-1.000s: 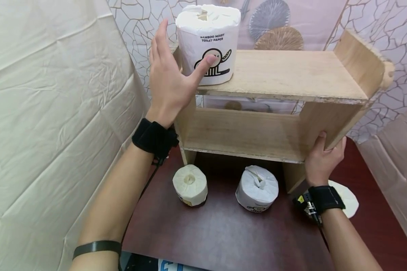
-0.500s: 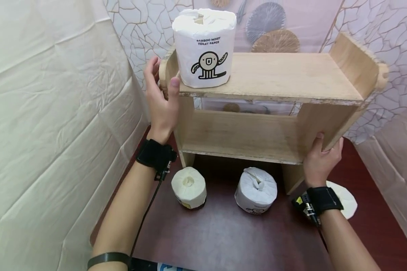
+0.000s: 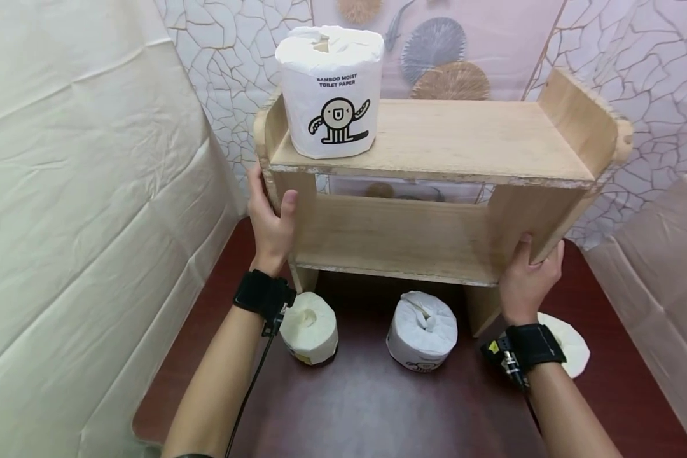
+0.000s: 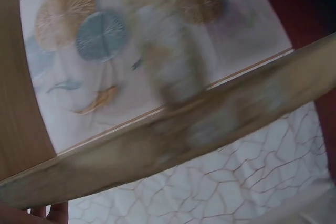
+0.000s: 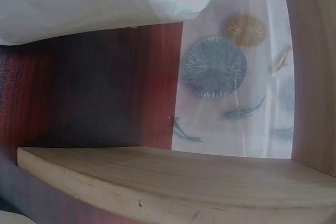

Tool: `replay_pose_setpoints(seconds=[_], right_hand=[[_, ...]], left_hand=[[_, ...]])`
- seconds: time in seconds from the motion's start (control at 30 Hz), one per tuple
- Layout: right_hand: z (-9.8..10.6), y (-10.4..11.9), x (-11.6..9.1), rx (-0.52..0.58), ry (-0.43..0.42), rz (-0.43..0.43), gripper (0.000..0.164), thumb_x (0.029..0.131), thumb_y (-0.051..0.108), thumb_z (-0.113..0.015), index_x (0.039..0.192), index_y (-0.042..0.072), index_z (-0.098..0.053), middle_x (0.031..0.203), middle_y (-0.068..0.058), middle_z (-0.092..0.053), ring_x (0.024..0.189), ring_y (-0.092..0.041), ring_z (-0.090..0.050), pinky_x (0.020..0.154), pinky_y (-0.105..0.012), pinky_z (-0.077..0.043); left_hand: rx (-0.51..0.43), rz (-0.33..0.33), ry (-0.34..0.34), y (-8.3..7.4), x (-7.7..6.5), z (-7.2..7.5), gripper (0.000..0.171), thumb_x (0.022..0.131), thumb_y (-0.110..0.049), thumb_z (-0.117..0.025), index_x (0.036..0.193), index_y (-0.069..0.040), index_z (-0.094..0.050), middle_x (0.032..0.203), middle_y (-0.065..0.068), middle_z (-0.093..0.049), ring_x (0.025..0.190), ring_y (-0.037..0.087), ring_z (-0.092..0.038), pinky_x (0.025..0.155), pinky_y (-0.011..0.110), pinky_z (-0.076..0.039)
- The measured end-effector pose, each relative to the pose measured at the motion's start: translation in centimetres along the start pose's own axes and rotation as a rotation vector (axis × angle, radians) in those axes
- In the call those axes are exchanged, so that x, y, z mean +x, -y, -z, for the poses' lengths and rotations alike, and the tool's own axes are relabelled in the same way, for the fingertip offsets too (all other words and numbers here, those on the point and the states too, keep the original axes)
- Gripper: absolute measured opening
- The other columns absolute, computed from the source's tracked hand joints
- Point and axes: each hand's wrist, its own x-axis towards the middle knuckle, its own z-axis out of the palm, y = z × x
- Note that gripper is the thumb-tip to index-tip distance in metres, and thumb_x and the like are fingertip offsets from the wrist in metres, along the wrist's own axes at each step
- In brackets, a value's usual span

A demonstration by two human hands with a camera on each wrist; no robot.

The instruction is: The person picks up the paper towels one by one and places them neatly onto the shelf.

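Observation:
A two-tier wooden shelf point(image 3: 464, 137) stands upright on the table. My left hand point(image 3: 271, 226) grips its left side panel below the top board, thumb in front and fingers round the outside. Lower on the right side panel, my right hand point(image 3: 531, 283) holds on with the thumb on the inner face. A white wrapped toilet roll point(image 3: 332, 95), printed with a cartoon figure, sits on the top board's left end, untouched. In the left wrist view the panel's edge point(image 4: 157, 148) is blurred, with fingertips point(image 4: 58, 212) at the lower left.
On the dark red table point(image 3: 366, 413), a cream roll point(image 3: 309, 327) and a white roll point(image 3: 422, 334) stand before the shelf. Another pale roll point(image 3: 572, 346) is partly hidden behind my right wrist. Cloth walls point(image 3: 91, 222) flank the table; a patterned backdrop point(image 3: 229, 76) hangs behind.
My left hand has left the toilet roll on top and slid down onto the left side panel. My right hand keeps its hold. The head view has shifted slightly, so the scene sits lower and further left.

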Motion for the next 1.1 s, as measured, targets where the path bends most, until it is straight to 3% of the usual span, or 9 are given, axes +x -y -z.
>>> replay_pose_setpoints(seconds=[0.07,0.2,0.3,0.43,0.53,0.73,1.1], right_hand=[[0.0,-0.1,-0.1,-0.005,-0.002,0.005,0.032,0.103,0.020,-0.064,0.133,0.011,-0.070,0.117,0.008,-0.065,0.114,-0.011,-0.061,0.100,-0.025,-0.044],[0.0,-0.3,-0.2,-0.016,-0.002,0.018,0.034,0.103,0.021,-0.064,0.134,0.009,-0.069,0.120,0.003,-0.066,0.115,-0.012,-0.062,0.099,-0.025,-0.044],[0.0,-0.4,-0.2,-0.017,-0.008,0.034,0.034,0.103,0.021,-0.065,0.133,0.007,-0.070,0.118,0.010,-0.064,0.114,-0.012,-0.062,0.100,-0.025,-0.045],[0.0,-0.3,-0.1,-0.002,-0.013,0.051,0.034,0.103,0.020,-0.065,0.132,0.004,-0.070,0.117,0.012,-0.063,0.115,-0.014,-0.062,0.101,-0.026,-0.045],[-0.1,-0.3,-0.2,0.010,-0.015,0.041,0.033,0.103,0.020,-0.065,0.133,0.006,-0.070,0.119,0.006,-0.066,0.116,-0.014,-0.062,0.101,-0.026,-0.045],[-0.2,-0.3,0.0,0.017,-0.008,0.068,0.034,0.102,0.021,-0.065,0.134,0.009,-0.070,0.122,0.001,-0.066,0.117,-0.016,-0.062,0.102,-0.028,-0.045],[-0.3,-0.3,0.0,0.032,-0.011,0.039,0.034,0.101,0.020,-0.065,0.133,0.010,-0.070,0.120,0.007,-0.065,0.117,-0.015,-0.062,0.102,-0.028,-0.045]], left_hand=[[-0.010,0.013,0.004,0.6,-0.7,0.0,0.110,0.086,-0.086,-0.059,0.147,0.005,-0.048,0.121,0.021,-0.062,0.105,0.029,-0.060,0.091,0.038,-0.046],[-0.030,0.029,0.008,-0.9,-1.8,0.0,0.109,0.088,-0.080,-0.063,0.148,0.009,-0.045,0.121,0.029,-0.059,0.104,0.038,-0.058,0.090,0.040,-0.046],[-0.037,0.036,0.008,-1.8,-2.2,-0.1,0.102,0.091,-0.074,-0.066,0.145,0.011,-0.046,0.121,0.030,-0.059,0.104,0.038,-0.058,0.089,0.040,-0.046],[-0.032,0.054,0.000,-1.4,-2.7,-0.1,0.097,0.093,-0.067,-0.069,0.143,0.012,-0.047,0.122,0.029,-0.059,0.106,0.037,-0.059,0.091,0.040,-0.046],[-0.015,0.074,-0.002,-0.9,-3.2,-0.1,0.092,0.093,-0.062,-0.071,0.143,0.012,-0.047,0.122,0.029,-0.060,0.106,0.038,-0.060,0.091,0.039,-0.046],[-0.021,0.128,0.006,-0.2,-4.1,0.0,0.079,0.093,-0.042,-0.074,0.146,0.010,-0.046,0.127,0.031,-0.060,0.110,0.039,-0.061,0.092,0.045,-0.048],[0.018,0.220,0.034,0.8,-5.8,0.1,0.074,0.092,-0.028,-0.075,0.150,0.008,-0.046,0.132,0.029,-0.062,0.116,0.037,-0.062,0.097,0.046,-0.049]])
